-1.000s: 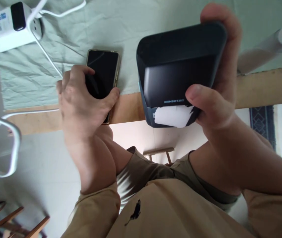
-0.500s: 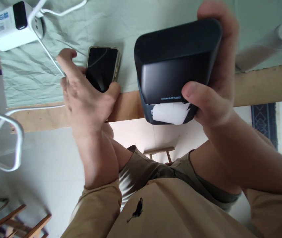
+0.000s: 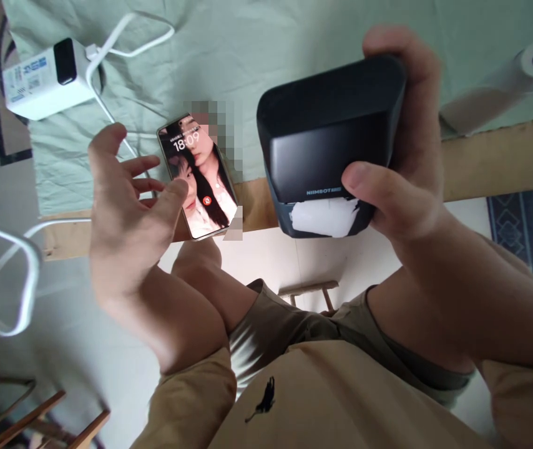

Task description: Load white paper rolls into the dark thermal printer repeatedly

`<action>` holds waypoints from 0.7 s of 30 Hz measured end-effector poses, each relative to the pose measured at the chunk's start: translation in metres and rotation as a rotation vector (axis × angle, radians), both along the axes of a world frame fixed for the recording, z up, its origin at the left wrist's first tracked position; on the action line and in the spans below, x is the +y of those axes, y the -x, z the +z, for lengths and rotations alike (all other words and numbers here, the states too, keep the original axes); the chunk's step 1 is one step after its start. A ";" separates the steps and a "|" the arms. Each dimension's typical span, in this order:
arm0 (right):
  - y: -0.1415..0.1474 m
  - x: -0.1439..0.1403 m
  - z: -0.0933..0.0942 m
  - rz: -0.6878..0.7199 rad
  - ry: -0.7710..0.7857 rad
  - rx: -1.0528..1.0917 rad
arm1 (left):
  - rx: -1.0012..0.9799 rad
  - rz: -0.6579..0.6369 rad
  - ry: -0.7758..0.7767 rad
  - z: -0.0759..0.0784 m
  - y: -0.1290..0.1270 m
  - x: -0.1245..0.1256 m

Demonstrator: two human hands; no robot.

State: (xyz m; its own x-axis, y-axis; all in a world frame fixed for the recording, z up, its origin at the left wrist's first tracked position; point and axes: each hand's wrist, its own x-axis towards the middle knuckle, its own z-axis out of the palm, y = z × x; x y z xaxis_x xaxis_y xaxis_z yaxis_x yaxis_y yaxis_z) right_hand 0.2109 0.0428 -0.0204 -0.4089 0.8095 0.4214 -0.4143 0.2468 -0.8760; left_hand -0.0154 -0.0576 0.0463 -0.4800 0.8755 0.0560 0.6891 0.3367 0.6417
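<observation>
Right hand [image 3: 404, 202] clamping the printer [image 3: 313, 163] at the table's [image 3: 472, 165] edge, I could knock the phone [image 3: 205, 181] lying there floorward if my loosely spread left hand [image 3: 126, 218], at its side, pushes carelessly.

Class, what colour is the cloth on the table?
Pale green: the cloth shows in the head view.
</observation>
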 end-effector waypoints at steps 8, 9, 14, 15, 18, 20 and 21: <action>0.001 0.001 0.001 0.000 -0.023 0.030 | -0.023 -0.053 0.153 0.003 0.001 0.000; 0.001 0.001 0.001 0.001 -0.015 0.025 | -0.030 -0.053 0.157 0.003 0.001 0.000; 0.000 0.002 0.000 -0.007 -0.029 0.015 | -0.032 -0.034 0.178 0.000 0.002 0.001; 0.000 0.002 0.000 -0.005 -0.023 0.015 | -0.034 -0.036 0.172 0.000 0.002 0.001; 0.000 0.000 0.002 0.011 0.005 0.045 | -0.024 -0.040 0.151 -0.003 0.004 0.002; -0.001 -0.001 0.003 0.031 0.007 0.064 | -0.029 -0.058 0.140 -0.005 0.007 0.002; -0.001 -0.002 0.004 0.035 0.011 0.063 | -0.035 -0.071 0.133 -0.006 0.009 0.003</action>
